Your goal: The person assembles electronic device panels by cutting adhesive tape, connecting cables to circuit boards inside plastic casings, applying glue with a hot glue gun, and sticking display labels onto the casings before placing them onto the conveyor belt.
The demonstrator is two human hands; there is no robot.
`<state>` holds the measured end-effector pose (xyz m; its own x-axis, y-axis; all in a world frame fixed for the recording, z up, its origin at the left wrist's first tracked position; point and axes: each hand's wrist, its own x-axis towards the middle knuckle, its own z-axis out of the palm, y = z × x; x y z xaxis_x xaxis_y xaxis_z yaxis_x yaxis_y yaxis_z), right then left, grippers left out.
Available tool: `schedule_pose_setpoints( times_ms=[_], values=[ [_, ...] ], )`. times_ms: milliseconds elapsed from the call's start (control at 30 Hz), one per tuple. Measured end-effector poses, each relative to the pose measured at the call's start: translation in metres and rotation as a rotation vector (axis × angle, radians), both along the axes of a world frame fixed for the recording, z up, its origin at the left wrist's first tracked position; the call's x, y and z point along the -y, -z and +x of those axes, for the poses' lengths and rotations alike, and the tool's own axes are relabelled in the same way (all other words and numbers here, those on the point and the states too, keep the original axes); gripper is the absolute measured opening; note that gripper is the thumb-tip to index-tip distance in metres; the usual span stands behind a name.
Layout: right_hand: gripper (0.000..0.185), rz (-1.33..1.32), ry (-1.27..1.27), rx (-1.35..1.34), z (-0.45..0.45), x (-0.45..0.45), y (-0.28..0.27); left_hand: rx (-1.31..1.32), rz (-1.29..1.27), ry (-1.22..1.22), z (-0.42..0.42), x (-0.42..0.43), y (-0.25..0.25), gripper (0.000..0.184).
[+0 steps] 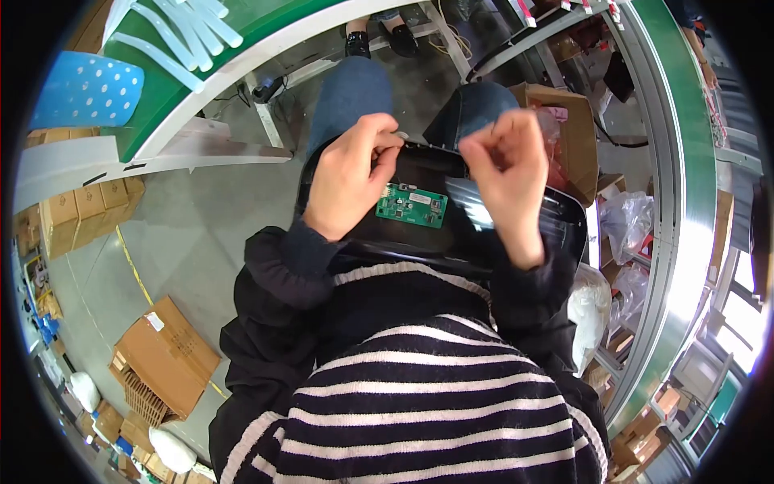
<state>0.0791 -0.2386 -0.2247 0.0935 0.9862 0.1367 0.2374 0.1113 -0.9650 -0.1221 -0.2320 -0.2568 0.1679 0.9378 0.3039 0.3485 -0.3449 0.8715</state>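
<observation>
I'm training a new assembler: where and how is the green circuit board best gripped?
Probably pinch the green circuit board by its long edges, from the right: it lies flat, component side up, in the black tray, the left hand near its left end.

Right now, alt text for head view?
A seated person holds their left hand and blurred right hand over a glossy black casing on their lap, a green circuit board lying on it. A cardboard box sits on the floor, lower left.

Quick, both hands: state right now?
Left hand: fingers curled near the black casing's rim; can't tell if it's holding anything.
Right hand: fingers curled, blurred; can't tell either.
</observation>
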Motion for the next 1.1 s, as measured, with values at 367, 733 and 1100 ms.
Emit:
schedule_pose_setpoints(
  times_ms=[367, 733, 1100],
  values=[
    [0.032, -0.064, 0.207, 0.327, 0.004, 0.06, 0.081, -0.484, 0.143, 0.168, -0.012, 0.01, 0.033, 0.035],
    [0.042, -0.058, 0.235, 0.387, 0.0, 0.061, 0.079, -0.416, 0.003, 0.273, 0.042, 0.064, 0.017, 0.076],
    [0.012, -0.689, -0.067, -0.393, 0.056, 0.057, 0.036, -0.562, 0.054, 0.417, 0.037, 0.057, 0.026, 0.084]
  ],
)
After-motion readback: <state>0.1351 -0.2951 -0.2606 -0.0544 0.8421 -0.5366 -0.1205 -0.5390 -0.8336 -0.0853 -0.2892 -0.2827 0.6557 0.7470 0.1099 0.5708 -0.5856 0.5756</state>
